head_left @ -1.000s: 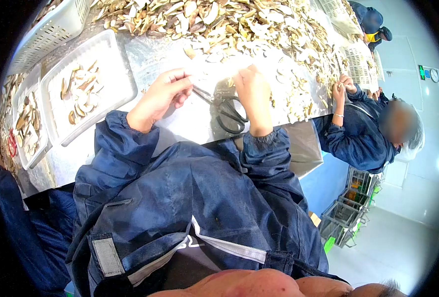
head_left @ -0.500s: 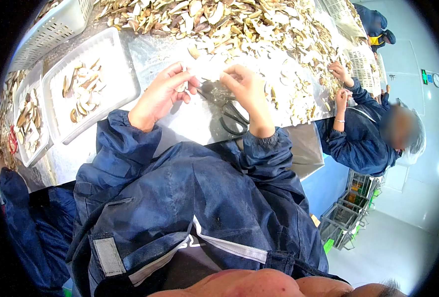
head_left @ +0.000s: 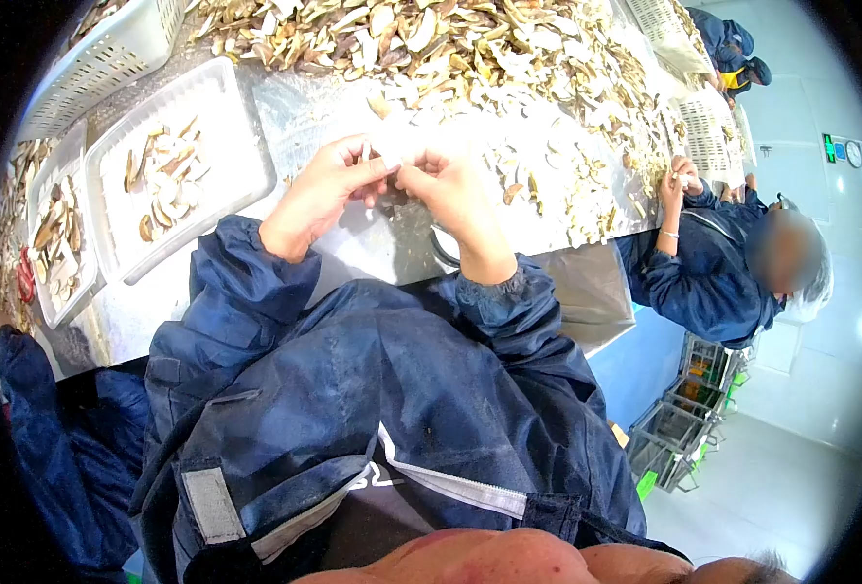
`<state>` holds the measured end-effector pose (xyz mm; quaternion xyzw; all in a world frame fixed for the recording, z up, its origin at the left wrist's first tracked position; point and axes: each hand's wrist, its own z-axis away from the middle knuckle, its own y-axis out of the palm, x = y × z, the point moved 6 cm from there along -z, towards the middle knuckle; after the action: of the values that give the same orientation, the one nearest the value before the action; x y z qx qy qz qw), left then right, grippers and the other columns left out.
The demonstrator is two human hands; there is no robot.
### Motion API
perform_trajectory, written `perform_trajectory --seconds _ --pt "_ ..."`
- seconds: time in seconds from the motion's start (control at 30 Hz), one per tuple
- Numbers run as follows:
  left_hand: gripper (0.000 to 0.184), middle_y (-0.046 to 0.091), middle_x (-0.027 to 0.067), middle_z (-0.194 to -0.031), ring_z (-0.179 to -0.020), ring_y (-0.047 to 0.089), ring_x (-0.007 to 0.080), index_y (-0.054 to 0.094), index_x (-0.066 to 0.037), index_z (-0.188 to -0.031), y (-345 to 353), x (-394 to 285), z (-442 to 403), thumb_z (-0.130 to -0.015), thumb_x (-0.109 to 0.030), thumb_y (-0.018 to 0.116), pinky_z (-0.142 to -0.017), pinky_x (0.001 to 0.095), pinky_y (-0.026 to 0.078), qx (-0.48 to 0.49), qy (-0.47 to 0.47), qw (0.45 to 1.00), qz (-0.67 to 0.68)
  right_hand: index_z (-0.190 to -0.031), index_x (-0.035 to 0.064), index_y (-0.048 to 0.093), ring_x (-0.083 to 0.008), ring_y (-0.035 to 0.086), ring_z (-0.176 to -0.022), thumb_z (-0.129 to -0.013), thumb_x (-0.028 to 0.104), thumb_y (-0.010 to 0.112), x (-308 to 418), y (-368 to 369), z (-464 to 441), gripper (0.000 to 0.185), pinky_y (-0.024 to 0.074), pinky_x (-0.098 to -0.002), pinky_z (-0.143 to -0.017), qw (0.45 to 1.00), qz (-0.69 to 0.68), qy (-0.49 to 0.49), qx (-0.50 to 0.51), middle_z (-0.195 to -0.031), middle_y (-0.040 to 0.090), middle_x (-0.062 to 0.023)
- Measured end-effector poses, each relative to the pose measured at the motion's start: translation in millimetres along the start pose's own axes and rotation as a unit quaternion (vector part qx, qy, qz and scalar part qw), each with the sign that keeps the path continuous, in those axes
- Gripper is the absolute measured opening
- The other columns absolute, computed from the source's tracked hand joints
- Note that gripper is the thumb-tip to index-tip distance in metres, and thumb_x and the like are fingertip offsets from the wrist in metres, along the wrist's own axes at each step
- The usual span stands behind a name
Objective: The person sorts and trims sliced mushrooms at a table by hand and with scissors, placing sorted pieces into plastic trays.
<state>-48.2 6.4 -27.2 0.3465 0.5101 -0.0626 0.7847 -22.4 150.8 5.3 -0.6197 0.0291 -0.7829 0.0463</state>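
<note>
My left hand is closed over the metal table, pinching a small pale slice between its fingers. My right hand meets it fingertip to fingertip, its fingers pressed together; glare hides what they grip, if anything. Under my right wrist the dark handle of a pair of scissors shows in part. Beyond both hands lies a big heap of brown and white mushroom-like slices. A white tray with several slices stands left of my left hand.
A narrower tray of slices and a perforated basket are at the left, near red handles. A co-worker handles pieces at the right; more perforated baskets stand behind. Metal racks are on the floor.
My right hand has moved left and down to my left hand, covering more of the scissors. The slice in my left hand shows since the middle frame. The co-worker's hands have come together.
</note>
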Motion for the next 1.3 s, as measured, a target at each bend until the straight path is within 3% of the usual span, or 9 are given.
perform_trajectory --seconds 0.23,0.33,0.43,0.6,0.8,0.9,1.0,1.1,1.3 --pt "0.014 0.063 -0.0004 -0.085 -0.068 0.056 0.0059 0.062 -0.007 -0.102 -4.7 -2.8 -1.1 -0.096 -0.019 0.065 -0.057 0.0208 0.044 -0.015 0.048 0.996 0.070 -0.083 0.0009 0.067 -0.0121 0.056 -0.057 -0.086 0.010 0.067 1.0 -8.1 -1.3 0.009 0.0445 -0.0256 -0.056 0.999 -0.008 -0.025 -0.030 -0.071 0.066 -0.0042" --pt "0.011 0.064 0.0014 -0.091 -0.073 0.057 0.0080 0.059 -0.008 -0.101 -9.4 -8.4 -0.8 -0.096 -0.017 0.062 -0.058 0.0233 0.044 -0.038 0.062 0.991 0.114 -0.082 0.0050 0.072 -0.0259 0.061 -0.059 -0.084 0.016 0.071 26.3 -37.4 -2.6 0.012 0.0480 -0.0354 -0.058 0.928 0.333 -0.101 -0.137 -0.073 0.066 -0.0090" --pt "0.014 0.064 0.0016 -0.090 -0.072 0.056 0.0080 0.060 -0.008 -0.105 -8.1 -6.4 -1.4 -0.095 -0.016 0.063 -0.058 0.0231 0.044 -0.030 0.039 0.995 0.087 -0.083 0.0048 0.074 -0.0270 0.064 -0.072 -0.082 0.021 0.070 30.0 -57.7 -15.2 0.017 0.0490 -0.0377 -0.067 0.826 0.486 -0.185 -0.217 -0.079 0.063 -0.0135" --pt "0.022 0.062 0.0032 -0.088 -0.070 0.056 0.0101 0.060 -0.007 -0.114 -6.4 -11.1 2.7 -0.097 -0.020 0.058 -0.057 0.0231 0.044 -0.043 0.014 0.995 0.089 -0.099 0.0048 0.073 -0.0368 0.061 -0.094 -0.077 0.019 0.074 26.2 -44.0 -40.2 0.027 0.0499 -0.0416 -0.081 0.835 0.456 -0.266 -0.159 -0.095 0.063 -0.0165" --pt "0.025 0.062 0.0044 -0.088 -0.072 0.060 0.0139 0.057 -0.007 -0.117 -11.3 -15.4 3.2 -0.100 -0.023 0.052 -0.056 0.0240 0.045 -0.037 0.047 0.988 0.146 -0.086 0.0042 0.076 -0.0348 0.065 -0.081 -0.079 0.021 0.075 19.6 -39.6 -30.8 0.018 0.0513 -0.0426 -0.073 0.851 0.479 -0.174 -0.127 -0.084 0.067 -0.0149" --pt "0.023 0.064 0.0071 -0.091 -0.076 0.064 0.0169 0.057 -0.007 -0.115 -12.8 -11.4 1.2 -0.100 -0.024 0.053 -0.058 0.0265 0.049 -0.032 0.043 0.985 0.162 -0.080 0.0014 0.075 -0.0280 0.067 -0.072 -0.082 0.022 0.074 23.1 -42.7 -21.1 0.021 0.0515 -0.0382 -0.067 0.840 0.478 -0.204 -0.159 -0.078 0.069 -0.0134" --pt "0.030 0.066 0.0092 -0.096 -0.081 0.067 0.0187 0.056 -0.006 -0.118 -14.8 -10.0 1.0 -0.102 -0.031 0.049 -0.060 0.0271 0.052 -0.039 0.046 0.986 0.155 -0.084 -0.0014 0.074 -0.0202 0.067 -0.071 -0.086 0.024 0.073 19.3 -56.0 -20.2 0.025 0.0505 -0.0323 -0.066 0.916 0.359 -0.075 -0.165 -0.078 0.071 -0.0124" --pt "0.040 0.067 0.0104 -0.100 -0.085 0.068 0.0197 0.054 -0.005 -0.121 3.6 -11.0 1.7 -0.104 -0.039 0.044 -0.061 0.0273 0.054 -0.012 0.015 0.978 0.208 -0.087 -0.0017 0.074 -0.0148 0.064 -0.068 -0.087 0.025 0.072 42.2 -33.3 -11.3 0.027 0.0491 -0.0298 -0.062 0.966 0.205 -0.089 -0.129 -0.075 0.071 -0.0103" --pt "0.042 0.065 0.0072 -0.095 -0.075 0.064 0.0156 0.055 -0.005 -0.122 -0.7 -3.1 0.2 -0.104 -0.042 0.043 -0.054 0.0242 0.049 0.006 -0.008 0.971 0.240 -0.096 -0.0004 0.070 -0.0322 0.067 -0.078 -0.083 0.030 0.074 42.6 -28.8 -51.8 0.033 0.0512 -0.0372 -0.069 0.873 0.430 -0.152 -0.174 -0.086 0.070 -0.0181"
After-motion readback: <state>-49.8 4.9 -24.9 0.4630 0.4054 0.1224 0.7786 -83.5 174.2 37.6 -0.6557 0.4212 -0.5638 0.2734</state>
